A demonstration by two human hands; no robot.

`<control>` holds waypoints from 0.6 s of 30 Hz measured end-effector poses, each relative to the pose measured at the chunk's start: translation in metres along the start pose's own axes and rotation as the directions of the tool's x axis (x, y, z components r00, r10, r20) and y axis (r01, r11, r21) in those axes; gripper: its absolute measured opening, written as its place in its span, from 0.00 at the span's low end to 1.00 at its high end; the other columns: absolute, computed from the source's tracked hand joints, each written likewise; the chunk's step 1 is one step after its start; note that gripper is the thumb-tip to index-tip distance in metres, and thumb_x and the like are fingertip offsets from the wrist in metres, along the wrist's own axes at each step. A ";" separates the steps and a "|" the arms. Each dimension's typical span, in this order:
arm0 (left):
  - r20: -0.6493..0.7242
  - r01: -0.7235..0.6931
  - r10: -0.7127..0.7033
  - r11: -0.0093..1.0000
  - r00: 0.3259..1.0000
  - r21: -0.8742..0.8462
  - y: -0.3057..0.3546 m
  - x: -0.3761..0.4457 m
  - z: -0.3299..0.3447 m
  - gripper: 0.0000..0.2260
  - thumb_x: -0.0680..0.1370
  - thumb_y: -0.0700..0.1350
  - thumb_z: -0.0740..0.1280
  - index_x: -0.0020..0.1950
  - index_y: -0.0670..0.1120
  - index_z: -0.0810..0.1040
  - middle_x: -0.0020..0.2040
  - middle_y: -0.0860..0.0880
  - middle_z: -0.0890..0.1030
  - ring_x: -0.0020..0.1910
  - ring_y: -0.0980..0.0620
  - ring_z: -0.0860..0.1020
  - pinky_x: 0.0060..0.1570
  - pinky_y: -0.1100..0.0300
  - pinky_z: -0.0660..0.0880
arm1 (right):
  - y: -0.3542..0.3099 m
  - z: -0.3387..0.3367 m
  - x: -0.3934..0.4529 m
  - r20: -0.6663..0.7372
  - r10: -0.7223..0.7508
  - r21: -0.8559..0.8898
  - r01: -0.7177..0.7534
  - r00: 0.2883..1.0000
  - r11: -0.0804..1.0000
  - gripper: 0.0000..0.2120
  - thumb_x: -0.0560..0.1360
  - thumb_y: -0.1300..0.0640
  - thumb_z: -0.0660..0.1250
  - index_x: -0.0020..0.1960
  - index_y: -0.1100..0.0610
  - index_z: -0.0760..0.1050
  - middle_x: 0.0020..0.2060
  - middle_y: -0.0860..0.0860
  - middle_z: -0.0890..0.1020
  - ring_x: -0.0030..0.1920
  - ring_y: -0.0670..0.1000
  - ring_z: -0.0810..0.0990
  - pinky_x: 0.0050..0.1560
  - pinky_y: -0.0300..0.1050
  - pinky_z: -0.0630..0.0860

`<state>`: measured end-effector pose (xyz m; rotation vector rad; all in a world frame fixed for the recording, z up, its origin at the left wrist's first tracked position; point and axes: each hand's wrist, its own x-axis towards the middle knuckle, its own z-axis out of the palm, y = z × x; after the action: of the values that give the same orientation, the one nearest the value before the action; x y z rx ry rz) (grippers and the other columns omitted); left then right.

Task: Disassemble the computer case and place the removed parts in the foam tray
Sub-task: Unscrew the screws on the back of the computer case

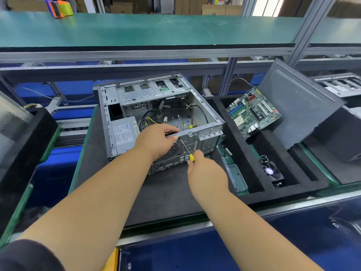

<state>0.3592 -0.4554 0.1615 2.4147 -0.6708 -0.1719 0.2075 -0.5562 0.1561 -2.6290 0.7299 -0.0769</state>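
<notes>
Left hand grips computer case rear edge; right hand holds screwdriver.

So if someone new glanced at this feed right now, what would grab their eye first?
Probably the open computer case at centre, with the left hand on its rear edge and the right hand working a yellow-handled screwdriver against it. Next, the green motherboard propped in the black foam tray to the right.

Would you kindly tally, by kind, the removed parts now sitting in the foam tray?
Motherboard: 1
Fan: 1
Side panel, leaning: 1
Green-grey bracket: 1
Total: 4
</notes>
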 end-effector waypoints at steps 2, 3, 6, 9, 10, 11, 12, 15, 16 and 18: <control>0.002 -0.001 0.001 1.000 1.000 0.001 0.000 0.000 0.000 0.12 0.77 0.52 0.67 0.60 0.62 0.80 0.59 0.62 0.80 0.60 0.56 0.76 0.59 0.55 0.74 | -0.003 0.005 -0.002 -0.063 -0.061 -0.189 0.048 0.996 0.981 0.08 0.84 0.52 0.55 0.60 0.54 0.64 0.46 0.52 0.80 0.42 0.57 0.79 0.26 0.43 0.55; 0.003 -0.004 0.004 1.000 1.000 0.001 -0.001 0.000 0.000 0.12 0.77 0.52 0.67 0.60 0.62 0.80 0.59 0.62 0.80 0.60 0.56 0.76 0.59 0.55 0.74 | -0.004 0.007 -0.002 -0.071 -0.070 -0.211 0.053 0.995 0.976 0.08 0.83 0.53 0.55 0.60 0.54 0.64 0.47 0.52 0.81 0.43 0.56 0.80 0.26 0.43 0.55; 0.005 -0.012 0.012 1.000 1.000 0.008 -0.001 0.001 -0.001 0.12 0.77 0.53 0.66 0.60 0.62 0.80 0.59 0.62 0.80 0.60 0.56 0.76 0.59 0.55 0.74 | 0.003 0.007 0.002 -0.003 -0.027 0.096 0.027 1.000 0.995 0.08 0.82 0.50 0.58 0.54 0.54 0.69 0.42 0.50 0.82 0.39 0.52 0.78 0.29 0.45 0.63; 0.007 -0.013 0.013 1.000 1.000 0.015 -0.001 0.000 -0.001 0.12 0.77 0.53 0.66 0.60 0.62 0.80 0.59 0.62 0.80 0.60 0.56 0.76 0.59 0.55 0.74 | 0.008 0.006 0.005 0.383 0.118 0.798 -0.392 0.916 0.457 0.10 0.79 0.51 0.63 0.52 0.57 0.77 0.32 0.51 0.82 0.25 0.47 0.69 0.30 0.42 0.66; 0.007 -0.012 0.012 1.000 1.000 0.015 -0.001 0.000 -0.001 0.12 0.77 0.53 0.66 0.60 0.62 0.80 0.59 0.62 0.80 0.60 0.56 0.76 0.59 0.55 0.74 | 0.008 0.004 0.004 0.512 0.072 0.839 -0.517 0.856 0.168 0.12 0.80 0.52 0.63 0.52 0.60 0.79 0.30 0.53 0.81 0.23 0.47 0.67 0.29 0.40 0.65; 0.006 -0.011 0.011 1.000 1.000 0.014 -0.001 0.000 -0.002 0.12 0.77 0.53 0.66 0.60 0.62 0.80 0.59 0.62 0.80 0.60 0.56 0.76 0.59 0.55 0.74 | 0.010 0.002 0.004 0.593 0.001 0.804 -0.592 0.805 -0.056 0.14 0.80 0.53 0.62 0.52 0.63 0.79 0.30 0.54 0.79 0.23 0.47 0.66 0.27 0.39 0.65; 0.006 -0.011 0.011 1.000 1.000 0.013 -0.001 0.000 -0.002 0.12 0.77 0.53 0.66 0.60 0.62 0.79 0.59 0.62 0.80 0.59 0.56 0.76 0.58 0.56 0.74 | 0.012 0.001 0.004 0.636 -0.066 0.748 -0.635 0.769 -0.193 0.15 0.81 0.53 0.61 0.51 0.64 0.79 0.29 0.54 0.77 0.22 0.46 0.65 0.26 0.38 0.65; 0.007 -0.013 0.013 1.000 1.000 0.014 0.000 0.001 -0.002 0.12 0.77 0.53 0.66 0.60 0.61 0.79 0.59 0.62 0.80 0.59 0.56 0.76 0.56 0.57 0.74 | 0.013 -0.001 0.005 0.652 -0.150 0.702 -0.666 0.743 -0.250 0.15 0.82 0.53 0.59 0.49 0.63 0.77 0.27 0.51 0.71 0.21 0.45 0.62 0.21 0.37 0.62; 0.007 -0.013 0.013 1.000 1.000 0.015 0.000 0.001 -0.002 0.12 0.77 0.53 0.66 0.60 0.61 0.80 0.59 0.62 0.80 0.59 0.56 0.76 0.57 0.57 0.74 | 0.012 0.000 0.004 0.644 -0.138 0.722 -0.657 0.753 -0.216 0.14 0.82 0.53 0.58 0.49 0.62 0.76 0.26 0.50 0.70 0.20 0.45 0.60 0.21 0.36 0.60; 0.008 -0.012 0.011 1.000 1.000 0.017 0.000 0.001 -0.002 0.12 0.77 0.53 0.66 0.60 0.61 0.79 0.59 0.62 0.80 0.59 0.56 0.76 0.57 0.57 0.74 | 0.008 0.002 0.005 0.618 -0.058 0.778 -0.621 0.784 -0.100 0.14 0.83 0.53 0.57 0.48 0.61 0.75 0.25 0.49 0.68 0.20 0.45 0.58 0.21 0.37 0.57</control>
<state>0.3601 -0.4550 0.1632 2.4273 -0.6924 -0.1716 0.2085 -0.5645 0.1507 -0.8259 0.6441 0.1466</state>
